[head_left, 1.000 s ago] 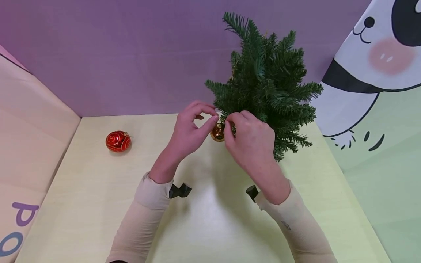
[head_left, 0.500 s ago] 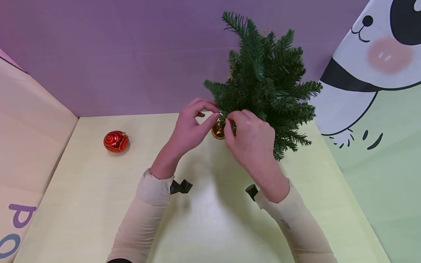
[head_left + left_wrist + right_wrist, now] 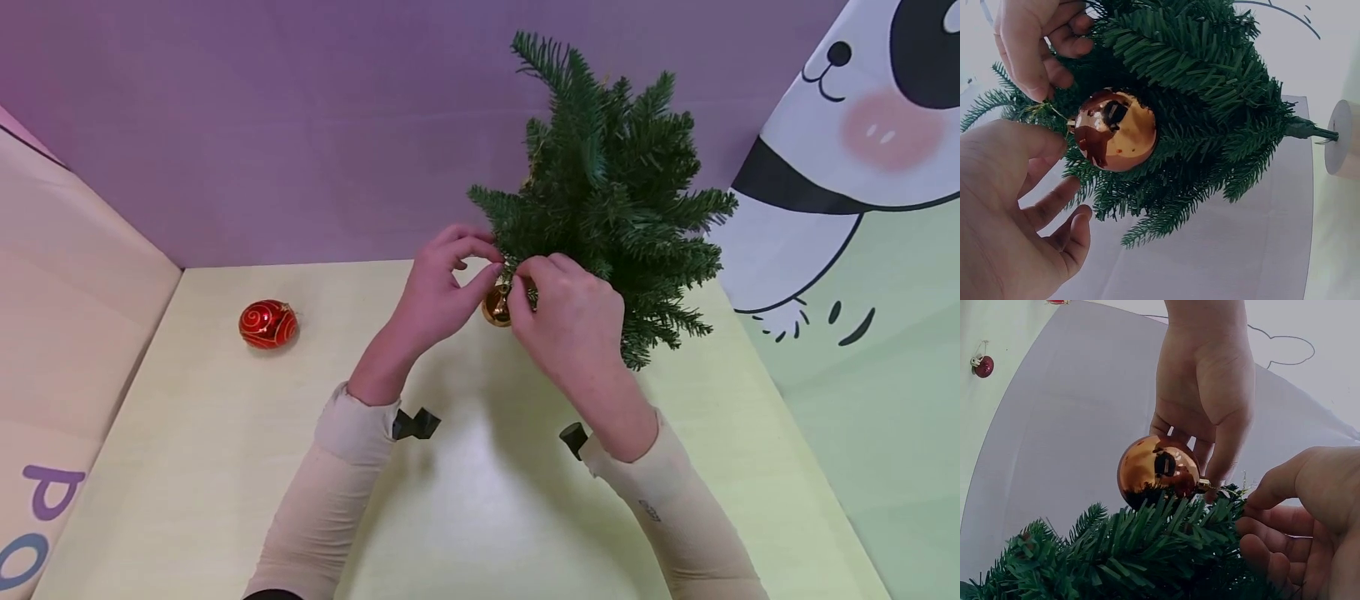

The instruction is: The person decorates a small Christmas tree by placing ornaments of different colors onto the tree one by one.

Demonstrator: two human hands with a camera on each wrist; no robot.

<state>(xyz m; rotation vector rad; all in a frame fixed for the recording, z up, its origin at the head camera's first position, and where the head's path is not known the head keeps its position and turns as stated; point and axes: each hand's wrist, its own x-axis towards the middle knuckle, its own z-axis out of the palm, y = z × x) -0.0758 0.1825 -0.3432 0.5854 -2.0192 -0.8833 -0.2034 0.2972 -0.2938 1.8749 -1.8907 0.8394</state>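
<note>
A shiny gold Christmas ball (image 3: 1116, 131) hangs at a lower left branch of a small artificial Christmas tree (image 3: 607, 192), its thin gold cord (image 3: 1057, 114) leading to the branch tip. My left hand (image 3: 438, 292) has thumb and index finger bent around the cord close to the ball's cap (image 3: 1204, 484), its other fingers loosely curled. My right hand (image 3: 572, 317) pinches the cord and branch tip between thumb and index finger, as the right wrist view shows. Both hands' fingertips nearly meet above the ball; needles partly hide the cord.
A red ball with gold swirls (image 3: 268, 324) lies at the left on the pale table (image 3: 247, 467). The right wrist view also shows a small dark red ornament (image 3: 984, 366). A purple backdrop (image 3: 300, 133) stands behind, and a panda print (image 3: 832, 167) at the right.
My left hand has shifted slightly right, toward the branch tip. The right hand stays almost in place, and the gold ball sways a little under the fingers.
</note>
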